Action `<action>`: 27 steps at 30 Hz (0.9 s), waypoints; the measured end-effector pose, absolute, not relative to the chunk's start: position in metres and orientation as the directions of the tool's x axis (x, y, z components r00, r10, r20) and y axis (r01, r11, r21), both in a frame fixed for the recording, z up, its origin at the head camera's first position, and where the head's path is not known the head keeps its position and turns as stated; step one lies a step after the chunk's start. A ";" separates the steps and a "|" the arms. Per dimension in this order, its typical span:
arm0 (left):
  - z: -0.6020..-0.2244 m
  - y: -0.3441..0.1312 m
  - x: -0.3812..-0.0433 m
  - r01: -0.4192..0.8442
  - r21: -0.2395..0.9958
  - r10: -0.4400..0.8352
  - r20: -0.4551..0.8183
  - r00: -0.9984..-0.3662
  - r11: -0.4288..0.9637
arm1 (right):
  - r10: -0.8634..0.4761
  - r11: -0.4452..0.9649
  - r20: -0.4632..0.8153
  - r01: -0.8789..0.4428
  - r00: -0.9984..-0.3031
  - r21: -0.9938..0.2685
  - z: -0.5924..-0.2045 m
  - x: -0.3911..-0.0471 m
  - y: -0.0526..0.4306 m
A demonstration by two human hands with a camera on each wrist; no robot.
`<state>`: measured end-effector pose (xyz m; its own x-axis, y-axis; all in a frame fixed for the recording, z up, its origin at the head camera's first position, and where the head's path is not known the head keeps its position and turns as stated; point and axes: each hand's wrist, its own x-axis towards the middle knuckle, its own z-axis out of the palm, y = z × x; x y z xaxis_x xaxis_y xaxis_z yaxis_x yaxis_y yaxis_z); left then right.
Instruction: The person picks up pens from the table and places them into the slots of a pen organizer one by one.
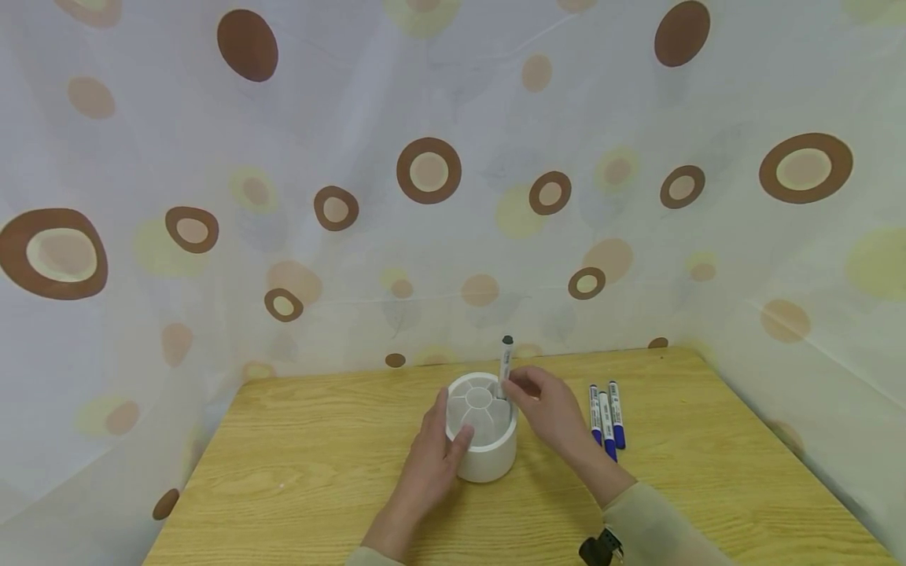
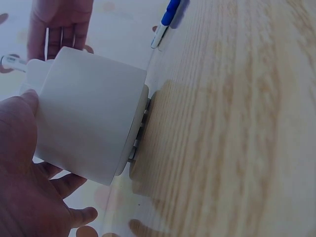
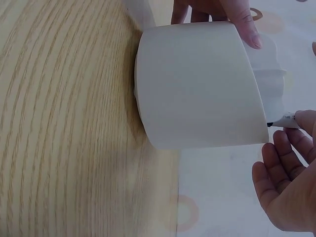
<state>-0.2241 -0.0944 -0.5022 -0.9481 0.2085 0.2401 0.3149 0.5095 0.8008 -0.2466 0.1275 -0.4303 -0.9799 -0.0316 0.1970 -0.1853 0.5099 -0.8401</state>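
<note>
A white round pen organizer (image 1: 487,464), divided inside into several wedge compartments around a central round one, stands on the wooden table. My left hand (image 1: 429,464) grips it from the left, thumb over the near rim and fingers along its side. Between thumb and fingertips, my right hand (image 1: 548,409) pinches a white marker (image 1: 506,358) with a dark top end. The marker stands nearly upright over the back right of the organizer. In the right wrist view, the black lower end of the marker (image 3: 284,121) is right at the organizer's rim.
Three white markers with blue caps (image 1: 606,420) lie side by side on the table (image 1: 318,472), right of the right forearm. A white curtain with brown and yellow spots (image 1: 439,259) hangs behind and along both sides. Something black (image 1: 600,546) hangs by the right sleeve.
</note>
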 end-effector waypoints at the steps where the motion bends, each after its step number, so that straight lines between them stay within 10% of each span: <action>1: -0.502 -0.094 -0.224 0.315 0.800 0.209 0.239 -0.948 0.510 | -0.032 0.513 0.197 -0.185 -0.980 -0.838 -0.431 -0.246 0.127; 27: -0.502 -0.094 -0.224 0.301 0.801 0.209 0.223 -0.952 0.518 | -0.048 0.591 0.182 -0.175 -0.982 -0.787 -0.439 -0.249 0.129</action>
<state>-0.2238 -0.0942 -0.5022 -0.9522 0.2087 0.2229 0.3010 0.5181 0.8006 -0.2494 0.1293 -0.4390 -0.9821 -0.0482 0.1820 -0.1749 0.5914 -0.7872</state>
